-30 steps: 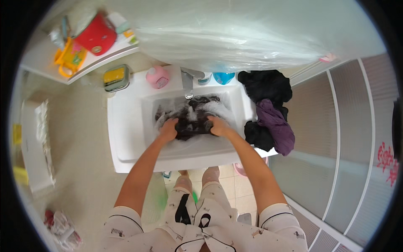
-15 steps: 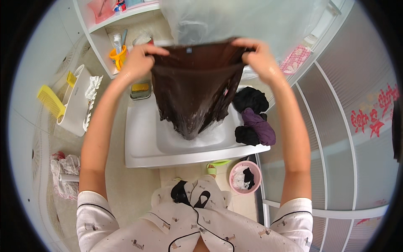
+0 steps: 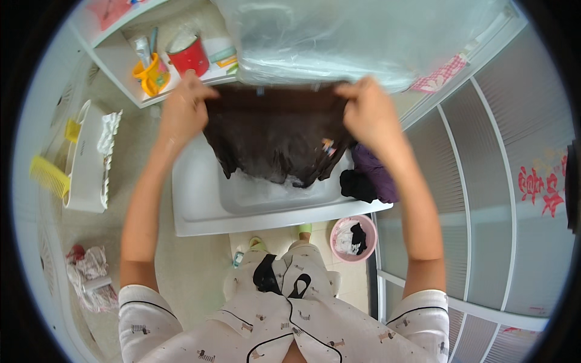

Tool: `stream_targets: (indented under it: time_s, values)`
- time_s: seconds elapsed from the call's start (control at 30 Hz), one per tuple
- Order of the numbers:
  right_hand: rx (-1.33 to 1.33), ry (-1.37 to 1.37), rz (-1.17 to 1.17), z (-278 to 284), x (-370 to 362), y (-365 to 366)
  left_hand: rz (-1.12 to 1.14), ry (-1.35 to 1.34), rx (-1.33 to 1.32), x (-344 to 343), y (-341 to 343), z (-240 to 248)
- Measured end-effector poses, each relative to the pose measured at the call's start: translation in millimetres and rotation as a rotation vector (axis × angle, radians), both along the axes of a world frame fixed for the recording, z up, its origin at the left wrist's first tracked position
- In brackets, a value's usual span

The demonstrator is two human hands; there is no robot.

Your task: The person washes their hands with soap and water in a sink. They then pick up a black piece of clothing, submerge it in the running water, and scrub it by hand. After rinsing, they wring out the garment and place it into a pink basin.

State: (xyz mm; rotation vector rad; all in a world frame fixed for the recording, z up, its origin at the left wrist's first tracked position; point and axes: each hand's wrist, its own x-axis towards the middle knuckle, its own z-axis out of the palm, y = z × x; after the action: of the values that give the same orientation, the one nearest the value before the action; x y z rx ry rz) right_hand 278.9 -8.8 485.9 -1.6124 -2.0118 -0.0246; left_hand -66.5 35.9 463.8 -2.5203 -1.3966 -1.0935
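A wet dark brown garment (image 3: 272,133) hangs stretched between my two hands over a white sink (image 3: 196,202). My left hand (image 3: 184,109) is closed on one top corner of it, and my right hand (image 3: 370,115) pinches the opposite corner. The upper edge runs almost straight between them, with a small light tag on it. A small coloured patch shows low on the garment's right side. Its lower folds dangle at the foamy water (image 3: 257,190) in the basin. Whether it is a shirt or shorts I cannot tell.
Purple cloth (image 3: 372,169) and black cloth (image 3: 357,185) lie on the sink's right rim. A pink tub (image 3: 364,258) with clothes stands on the floor. Beyond the sink are a yellow cup (image 3: 151,75), a red can (image 3: 189,57) and a plastic sheet (image 3: 363,42). Glass panels (image 3: 472,181) line the right.
The garment has been pulled wider, and its top edge now sits lower in the picture. My hands have moved apart slightly and down. The view has shifted, showing the red can more fully.
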Motion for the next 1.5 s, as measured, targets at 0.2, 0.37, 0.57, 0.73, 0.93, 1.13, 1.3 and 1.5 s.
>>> stream_targets:
  time_s: [0.2,0.37,0.57,0.73,0.93,1.13,1.3,1.5]
  values:
    - [-0.716,0.041,-0.182,-274.9,-32.3,-12.4,0.192,0.412,-0.637,43.8,-22.8,-266.1]
    - [-0.766,-0.09,-0.189,-390.6,-82.2,-2.2,0.324,0.37,-0.793,102.4,-30.1,-378.2]
    - [-0.92,-0.183,-0.203,-467.6,-77.8,22.6,0.431,0.375,-0.943,143.1,-27.0,-458.8]
    - [-1.094,-0.198,-0.121,-491.3,-87.1,35.3,0.439,0.137,-1.348,117.3,-27.8,-526.5]
    - [-1.155,-0.004,0.096,-449.0,-57.5,26.1,0.088,0.307,-1.342,71.9,-24.0,-465.9]
    - [-0.76,0.805,-0.036,-369.9,-22.4,8.7,0.06,-0.209,-1.076,14.9,-8.0,-331.9]
    - [-0.517,1.002,0.182,-157.9,-20.6,20.8,-0.025,-0.194,-0.672,2.9,7.6,-128.3]
    - [-0.046,0.835,0.254,65.4,-30.8,-8.3,-0.062,-0.334,-0.191,-5.1,-23.8,77.6]
